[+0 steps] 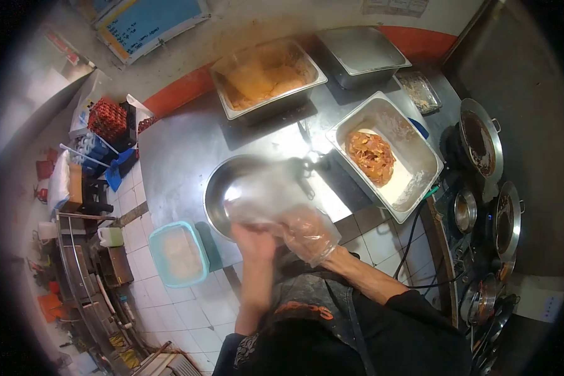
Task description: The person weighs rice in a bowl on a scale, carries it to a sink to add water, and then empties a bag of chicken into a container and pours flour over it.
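Observation:
My left hand [254, 241] is bare and bent around one side of a cloudy clear plastic bag [266, 194], its fingers partly hidden by the plastic. Clear plastic, like a loose glove, covers my right hand [306, 232], which is at the bag's other side. Motion blurs the bag. Both hands are over the near edge of a round steel bowl [214, 188]. To the right, a steel pan [413, 135] holds white powder with reddish marinated pieces [371, 156] on it.
Along the back of the steel table [175, 141] are a pan of orange food [266, 78] and a lidded pan [363, 50]. A light-blue tub [178, 254] is at the front left. Woks [480, 138] line the right side.

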Demonstrator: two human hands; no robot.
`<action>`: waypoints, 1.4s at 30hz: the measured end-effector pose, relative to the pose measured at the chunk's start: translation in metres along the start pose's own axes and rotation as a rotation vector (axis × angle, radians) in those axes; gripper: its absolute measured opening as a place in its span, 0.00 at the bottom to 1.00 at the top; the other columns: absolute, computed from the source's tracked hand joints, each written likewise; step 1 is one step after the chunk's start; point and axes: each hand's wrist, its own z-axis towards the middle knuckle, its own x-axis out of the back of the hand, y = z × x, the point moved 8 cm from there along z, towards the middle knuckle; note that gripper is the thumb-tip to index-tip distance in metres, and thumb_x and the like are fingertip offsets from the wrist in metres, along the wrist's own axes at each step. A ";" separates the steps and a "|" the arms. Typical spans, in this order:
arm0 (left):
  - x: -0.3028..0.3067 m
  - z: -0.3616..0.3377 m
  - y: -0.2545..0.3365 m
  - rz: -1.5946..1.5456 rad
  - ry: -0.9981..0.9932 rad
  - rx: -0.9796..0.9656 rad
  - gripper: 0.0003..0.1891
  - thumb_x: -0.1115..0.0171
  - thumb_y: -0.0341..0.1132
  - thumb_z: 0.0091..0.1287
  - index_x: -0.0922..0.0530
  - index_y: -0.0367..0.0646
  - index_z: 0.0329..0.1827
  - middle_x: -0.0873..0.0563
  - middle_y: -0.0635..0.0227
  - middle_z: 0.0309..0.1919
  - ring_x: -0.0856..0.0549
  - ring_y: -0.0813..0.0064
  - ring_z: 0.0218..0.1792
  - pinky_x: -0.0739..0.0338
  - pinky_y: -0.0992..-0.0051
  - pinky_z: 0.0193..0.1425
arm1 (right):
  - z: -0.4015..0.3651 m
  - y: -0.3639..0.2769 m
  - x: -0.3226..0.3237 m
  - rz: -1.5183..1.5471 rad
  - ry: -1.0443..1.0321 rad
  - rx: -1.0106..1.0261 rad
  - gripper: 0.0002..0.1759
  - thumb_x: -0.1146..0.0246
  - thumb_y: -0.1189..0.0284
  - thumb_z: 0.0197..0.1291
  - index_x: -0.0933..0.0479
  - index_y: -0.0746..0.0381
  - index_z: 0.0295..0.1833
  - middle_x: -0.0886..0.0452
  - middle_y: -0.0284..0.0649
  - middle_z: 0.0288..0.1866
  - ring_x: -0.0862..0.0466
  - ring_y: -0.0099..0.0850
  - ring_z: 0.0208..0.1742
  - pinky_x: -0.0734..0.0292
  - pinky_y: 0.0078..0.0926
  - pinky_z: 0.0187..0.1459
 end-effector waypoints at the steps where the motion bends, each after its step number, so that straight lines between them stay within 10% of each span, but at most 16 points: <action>1: -0.008 -0.005 -0.001 -0.001 0.000 0.002 0.17 0.50 0.48 0.76 0.22 0.46 0.51 0.16 0.70 0.37 0.22 0.81 0.27 0.22 0.79 0.33 | 0.001 0.000 0.000 0.064 -0.003 0.015 0.09 0.33 0.71 0.56 0.18 0.58 0.44 0.20 0.41 0.31 0.20 0.41 0.32 0.24 0.41 0.34; 6: -0.044 -0.015 0.004 -0.103 -0.290 -0.017 0.25 0.56 0.48 0.77 0.34 0.42 0.70 0.23 0.60 0.62 0.22 0.64 0.61 0.28 0.62 0.66 | 0.006 -0.015 0.004 0.032 -0.014 0.104 0.12 0.34 0.75 0.51 0.19 0.58 0.44 0.19 0.41 0.36 0.20 0.42 0.38 0.24 0.41 0.37; 13: 0.013 0.007 0.005 0.684 -0.163 -0.274 0.24 0.56 0.48 0.78 0.32 0.41 0.68 0.22 0.62 0.60 0.20 0.65 0.57 0.25 0.63 0.65 | 0.016 -0.035 0.016 0.033 0.040 0.092 0.14 0.37 0.76 0.52 0.21 0.58 0.47 0.19 0.42 0.39 0.21 0.43 0.43 0.24 0.41 0.46; 18: -0.027 -0.004 -0.010 -0.086 -0.256 0.148 0.32 0.58 0.58 0.76 0.31 0.36 0.65 0.20 0.56 0.57 0.20 0.59 0.57 0.23 0.62 0.62 | 0.011 -0.027 0.000 -0.014 -0.029 0.038 0.12 0.37 0.75 0.53 0.21 0.58 0.45 0.20 0.44 0.38 0.20 0.44 0.42 0.25 0.43 0.43; 21: -0.030 -0.002 -0.007 -0.035 -0.340 0.139 0.26 0.52 0.49 0.75 0.32 0.39 0.66 0.30 0.53 0.67 0.40 0.56 0.74 0.52 0.45 0.80 | 0.009 -0.018 -0.008 -0.034 -0.037 0.010 0.10 0.37 0.74 0.55 0.21 0.58 0.44 0.20 0.45 0.35 0.20 0.45 0.39 0.25 0.44 0.40; 30: -0.018 0.004 0.000 -0.184 -0.396 0.049 0.29 0.42 0.52 0.66 0.31 0.50 0.68 0.34 0.59 0.71 0.41 0.52 0.74 0.60 0.26 0.73 | 0.002 -0.005 -0.017 0.016 -0.164 -0.215 0.13 0.40 0.73 0.56 0.22 0.60 0.48 0.18 0.45 0.37 0.19 0.46 0.39 0.23 0.44 0.43; 37: -0.035 0.002 -0.001 -0.239 -0.375 0.128 0.34 0.42 0.58 0.65 0.34 0.51 0.70 0.41 0.60 0.76 0.48 0.50 0.77 0.60 0.35 0.77 | 0.003 -0.015 -0.022 -0.013 -0.059 -0.024 0.10 0.35 0.67 0.59 0.19 0.58 0.45 0.17 0.46 0.34 0.17 0.46 0.36 0.23 0.42 0.37; 42: -0.011 0.007 0.002 0.503 -0.191 0.020 0.36 0.45 0.63 0.66 0.32 0.44 0.67 0.45 0.60 0.78 0.48 0.55 0.78 0.50 0.49 0.79 | -0.003 -0.012 -0.034 0.033 -0.088 -0.041 0.10 0.36 0.71 0.58 0.19 0.56 0.47 0.17 0.45 0.35 0.17 0.46 0.36 0.23 0.43 0.39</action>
